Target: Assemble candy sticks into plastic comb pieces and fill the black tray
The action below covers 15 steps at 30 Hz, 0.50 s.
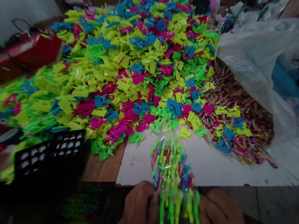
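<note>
A clear plastic bag (169, 161) packed with small yellow, green, pink and blue plastic pieces lies at the table's front edge. Its near end points toward me, where several green and yellow pieces (176, 205) stick out in a row. My left hand (140, 208) is closed at the left side of this end, with the fingers curled. On the right side my right hand (221, 217) is closed too, thumb and fingers pinched at the bag's edge. Blur hides the exact fingertips of both hands.
A big heap of bright plastic pieces (134, 60) covers the table. To the right, a white plastic sack (252, 62) spills many thin multicoloured sticks (249, 109). A black tray with holes (64, 147) stands front left, and a red box (29, 55) is behind it.
</note>
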{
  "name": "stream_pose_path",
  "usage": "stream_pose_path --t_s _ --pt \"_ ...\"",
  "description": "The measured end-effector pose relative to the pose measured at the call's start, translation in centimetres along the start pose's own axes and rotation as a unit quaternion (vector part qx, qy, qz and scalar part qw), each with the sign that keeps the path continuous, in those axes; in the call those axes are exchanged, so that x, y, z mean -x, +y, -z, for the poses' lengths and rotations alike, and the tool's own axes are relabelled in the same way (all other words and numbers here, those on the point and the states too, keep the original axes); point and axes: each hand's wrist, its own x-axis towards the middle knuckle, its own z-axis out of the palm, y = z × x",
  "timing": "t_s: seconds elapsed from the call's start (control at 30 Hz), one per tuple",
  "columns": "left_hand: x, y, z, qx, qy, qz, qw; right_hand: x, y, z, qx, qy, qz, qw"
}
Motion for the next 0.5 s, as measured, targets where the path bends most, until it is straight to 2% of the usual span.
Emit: stream_pose_path --t_s 0.1,0.17,0.27,0.4,0.5 --pt "-4.5 -0.1 0.6 -0.023 0.031 0.042 0.998 -3.6 1.8 1.0 0.051 0.023 -0.015 0.998" --pt "-8.0 -0.1 1.8 -0.034 0.019 0.074 0.996 -6.6 3.1 2.0 0.069 0.046 -0.010 0.996" --pt "-12.1 -0.3 3.8 -0.023 -0.029 0.106 0.994 -10.6 4.5 3.1 0.029 0.098 -0.005 0.995" --pt "-14.7 -0.3 5.4 -0.043 -0.046 0.107 0.992 -13.4 5.6 3.6 -0.026 0.123 -0.028 0.992" --pt "-15.2 0.4 6.3 -0.069 -0.034 0.082 0.994 -14.5 5.8 4.3 0.002 0.138 0.003 0.990"
